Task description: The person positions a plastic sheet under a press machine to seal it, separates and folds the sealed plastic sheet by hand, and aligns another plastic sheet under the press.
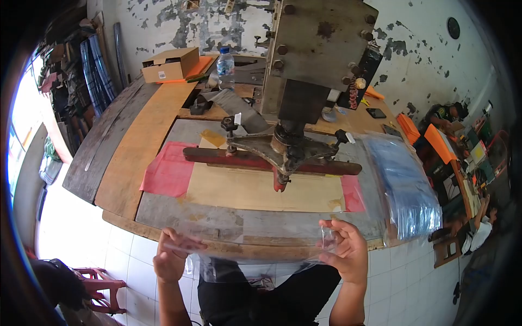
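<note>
A clear plastic sheet is stretched between my two hands, over my lap at the table's front edge. My left hand pinches its left end. My right hand grips the right end, fingers curled round the film. Beyond them stands a press with a long red-and-brown bar above a cream board. Pink material shows at the board's left side, and a smaller pink piece at its right. To the right lies a stack of clear bluish plastic sheets.
The heavy press head rises over the table centre. A water bottle and a cardboard box stand at the back left. A phone lies at the back right. A red stool is at the lower left; another person sits far right.
</note>
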Demonstrator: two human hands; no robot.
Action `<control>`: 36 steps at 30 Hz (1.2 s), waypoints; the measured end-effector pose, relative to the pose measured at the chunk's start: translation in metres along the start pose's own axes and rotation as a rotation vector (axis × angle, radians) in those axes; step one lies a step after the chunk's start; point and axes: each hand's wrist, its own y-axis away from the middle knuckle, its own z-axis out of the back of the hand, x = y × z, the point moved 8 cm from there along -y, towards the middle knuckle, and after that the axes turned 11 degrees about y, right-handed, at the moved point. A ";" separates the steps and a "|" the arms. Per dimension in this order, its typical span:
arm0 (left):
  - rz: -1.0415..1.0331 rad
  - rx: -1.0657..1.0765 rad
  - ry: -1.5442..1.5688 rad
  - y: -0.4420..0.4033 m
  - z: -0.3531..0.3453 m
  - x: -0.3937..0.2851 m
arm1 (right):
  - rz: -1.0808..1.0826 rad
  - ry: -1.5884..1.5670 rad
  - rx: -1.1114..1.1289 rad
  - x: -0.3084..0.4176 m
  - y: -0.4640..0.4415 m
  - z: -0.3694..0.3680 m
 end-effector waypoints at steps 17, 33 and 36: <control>0.023 0.611 -1.152 -0.029 -0.209 -0.003 | 0.184 0.456 0.311 0.075 -0.012 -0.082; -0.411 -0.332 -0.137 -0.010 -0.056 -0.013 | 0.161 0.617 -0.092 -0.033 0.105 -0.038; -0.335 -0.434 -0.045 -0.001 -0.048 0.028 | -0.112 0.219 -0.357 -0.080 0.107 -0.013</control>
